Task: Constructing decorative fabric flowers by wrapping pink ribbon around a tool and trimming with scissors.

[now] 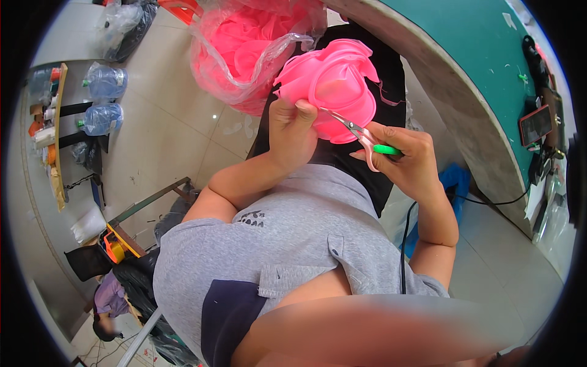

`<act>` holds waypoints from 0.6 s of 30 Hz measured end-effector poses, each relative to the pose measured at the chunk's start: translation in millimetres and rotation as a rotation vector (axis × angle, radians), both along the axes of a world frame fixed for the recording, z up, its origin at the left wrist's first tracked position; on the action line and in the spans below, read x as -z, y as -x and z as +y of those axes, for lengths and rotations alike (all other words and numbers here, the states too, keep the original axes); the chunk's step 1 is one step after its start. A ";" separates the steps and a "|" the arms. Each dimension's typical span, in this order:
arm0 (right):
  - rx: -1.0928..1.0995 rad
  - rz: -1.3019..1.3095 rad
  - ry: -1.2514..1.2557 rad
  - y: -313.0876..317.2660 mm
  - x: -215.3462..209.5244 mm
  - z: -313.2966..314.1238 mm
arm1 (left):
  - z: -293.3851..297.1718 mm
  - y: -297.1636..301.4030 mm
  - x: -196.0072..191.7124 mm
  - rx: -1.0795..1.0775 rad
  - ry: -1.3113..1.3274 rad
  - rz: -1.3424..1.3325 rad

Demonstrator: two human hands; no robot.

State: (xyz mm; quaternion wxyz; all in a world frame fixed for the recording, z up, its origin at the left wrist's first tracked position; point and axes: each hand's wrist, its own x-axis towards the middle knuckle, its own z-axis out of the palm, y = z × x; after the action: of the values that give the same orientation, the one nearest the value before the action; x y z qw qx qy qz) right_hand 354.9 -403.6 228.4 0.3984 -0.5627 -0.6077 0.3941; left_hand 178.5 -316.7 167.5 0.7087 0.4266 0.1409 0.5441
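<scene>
A bright pink, glossy, soft-looking piece with a rounded, folded, petal-like shape (342, 79) rests over my lap; I cannot make out its exact kind. My left hand (293, 134) is closed on its near left edge, thumb on top. My right hand (406, 156) holds small scissors (365, 139) with a pale pink handle loop; a bright green part (386, 149) shows between the fingers. The scissor blades point left, their tips close to my left thumb and against the pink piece. A thin pink strand (388, 95) hangs off the piece's right side.
A clear plastic bag (244, 92) full of similar pink pieces stands just beyond my left hand. The green-topped table (452, 49) curves along the right, with a phone (535, 125) on it. Large water bottles (104, 119) stand at the left. Another person (110, 300) is at lower left.
</scene>
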 end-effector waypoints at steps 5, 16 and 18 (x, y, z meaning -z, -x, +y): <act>0.010 -0.014 -0.024 1.6 1.7 0.3 | 0.2 -0.7 -2.1 0.015 -0.013 0.012; 0.015 0.131 -0.003 10.6 3.6 4.0 | -1.2 -0.9 -2.4 0.025 0.034 -0.077; 0.032 0.157 -0.006 14.2 6.9 2.9 | -1.6 0.8 -2.1 0.044 0.095 -0.073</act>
State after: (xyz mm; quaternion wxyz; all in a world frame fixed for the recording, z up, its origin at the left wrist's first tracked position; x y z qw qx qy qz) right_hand 340.7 -400.6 221.5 0.4529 -0.5386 -0.5667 0.4285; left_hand 177.7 -318.3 169.6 0.7445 0.3753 0.1311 0.5363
